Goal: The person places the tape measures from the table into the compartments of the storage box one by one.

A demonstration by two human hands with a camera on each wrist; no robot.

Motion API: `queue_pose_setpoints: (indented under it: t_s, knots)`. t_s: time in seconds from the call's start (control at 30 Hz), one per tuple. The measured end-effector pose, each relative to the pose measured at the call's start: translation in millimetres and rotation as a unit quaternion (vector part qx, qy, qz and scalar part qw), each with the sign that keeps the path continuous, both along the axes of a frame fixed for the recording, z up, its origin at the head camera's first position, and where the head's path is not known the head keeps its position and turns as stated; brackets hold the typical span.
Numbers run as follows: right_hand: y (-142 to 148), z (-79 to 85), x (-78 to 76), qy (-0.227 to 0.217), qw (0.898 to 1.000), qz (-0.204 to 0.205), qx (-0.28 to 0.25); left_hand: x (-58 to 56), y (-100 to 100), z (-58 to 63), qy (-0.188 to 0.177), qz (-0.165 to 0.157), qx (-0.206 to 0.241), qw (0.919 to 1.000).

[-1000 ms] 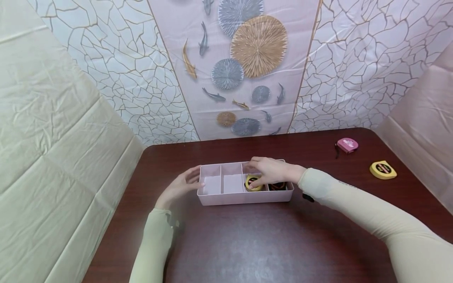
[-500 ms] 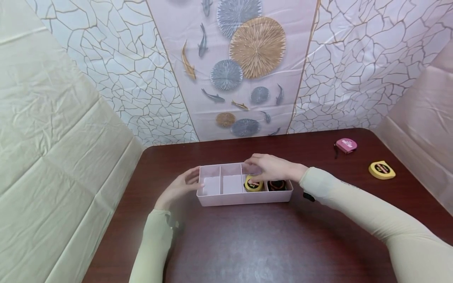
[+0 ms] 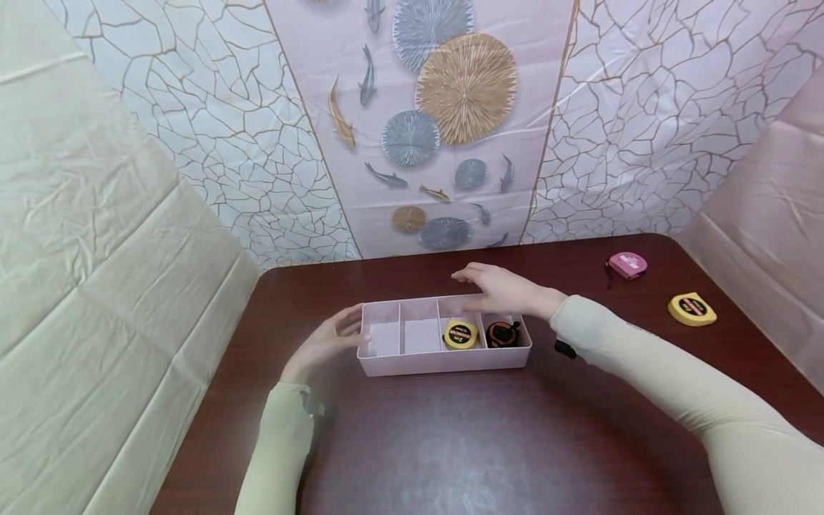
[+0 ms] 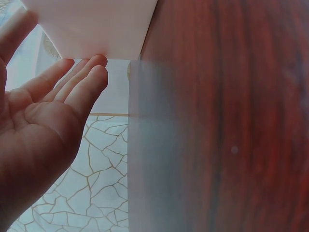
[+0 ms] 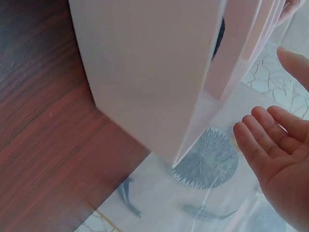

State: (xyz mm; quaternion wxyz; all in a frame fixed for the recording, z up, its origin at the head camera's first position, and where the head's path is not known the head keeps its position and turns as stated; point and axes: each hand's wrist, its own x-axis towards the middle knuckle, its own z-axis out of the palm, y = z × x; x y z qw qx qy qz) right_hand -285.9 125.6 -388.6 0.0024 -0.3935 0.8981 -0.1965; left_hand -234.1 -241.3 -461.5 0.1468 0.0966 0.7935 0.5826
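A pale pink divided storage box stands on the dark wooden table. My left hand holds its left end, thumb at the rim and fingertips against the end wall's far edge. Above the box's back right part, my right hand hovers with relaxed fingers and nothing in it. A yellow tape measure with a black label lies in the third compartment from the left. In the rightmost one sits a black tape measure with orange trim. The two left compartments hold nothing.
Toward the table's back right lies a pink tape measure with a dark strap. Nearer the right edge is another yellow tape measure. Patterned cloth hangs behind the table, and plain pale sheets flank both sides.
My right hand has let go of the yellow tape measure in the third compartment and lifted up and back from it. The left hand stays at the box's end.
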Motion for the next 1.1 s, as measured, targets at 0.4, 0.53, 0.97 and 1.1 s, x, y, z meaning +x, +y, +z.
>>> queue_pose_setpoints:
  t_s: [0.4,0.53,0.97,1.1]
  knots:
    - [32,4.3,-15.8,0.006,0.998,-0.058,0.003,0.0,2,-3.0,0.003,0.013,0.001,0.9999]
    - [44,6.2,-20.1,-0.001,0.996,-0.090,-0.004,0.4,2,-2.4,0.005,0.015,0.002,0.9999]
    - [95,3.8,-44.9,0.038,0.986,-0.163,-0.027,4.9,2,7.2,-0.012,0.014,0.008,0.9998]
    - [111,6.7,-48.4,0.040,0.980,-0.189,-0.039,10.6,6,18.2,-0.028,0.005,0.009,0.9996]
